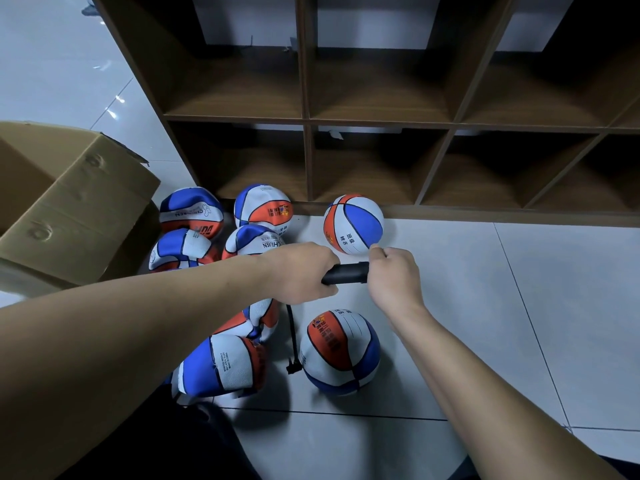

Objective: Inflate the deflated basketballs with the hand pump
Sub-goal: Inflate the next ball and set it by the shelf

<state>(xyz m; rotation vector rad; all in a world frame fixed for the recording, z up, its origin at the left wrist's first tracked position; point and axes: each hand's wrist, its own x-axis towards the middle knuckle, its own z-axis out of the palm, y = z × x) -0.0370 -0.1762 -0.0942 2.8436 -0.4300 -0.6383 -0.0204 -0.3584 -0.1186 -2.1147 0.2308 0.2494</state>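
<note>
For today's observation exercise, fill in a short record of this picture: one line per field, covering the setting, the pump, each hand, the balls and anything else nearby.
setting: tiled floor in front of a wooden cubby shelf
pump: black hand pump, held level between both hands; black hose hangs to the floor
left hand: grips the pump's left end
right hand: grip closed at the pump's right end
round balls: one by the shelf, one nearer
flat balls: crumpled group at left
other: open cardboard box

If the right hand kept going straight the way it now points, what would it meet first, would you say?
Most likely the round ball by the shelf: the right hand, holding the pump, points up at it from just below, though depth is unclear.
</note>
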